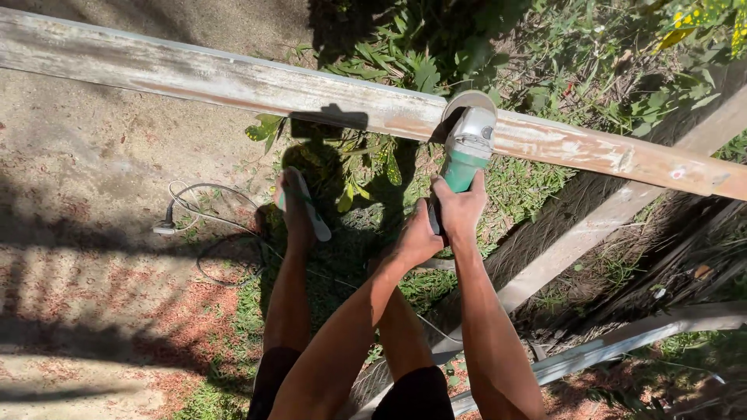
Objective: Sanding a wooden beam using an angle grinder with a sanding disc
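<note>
A green and grey angle grinder (pixel 467 148) rests with its disc guard against a long weathered plank (pixel 257 85) that crosses the view from upper left to right. My right hand (pixel 461 208) grips the grinder's green body from above. My left hand (pixel 416 239) holds the rear of the grinder's handle, just behind the right hand. Bare pale patches show on the plank on both sides of the disc.
A white power cord with a plug (pixel 165 228) loops on the sandy ground at left. My foot in a sandal (pixel 299 206) stands on grass below the plank. More planks (pixel 591 233) lean diagonally at right, with leafy plants behind.
</note>
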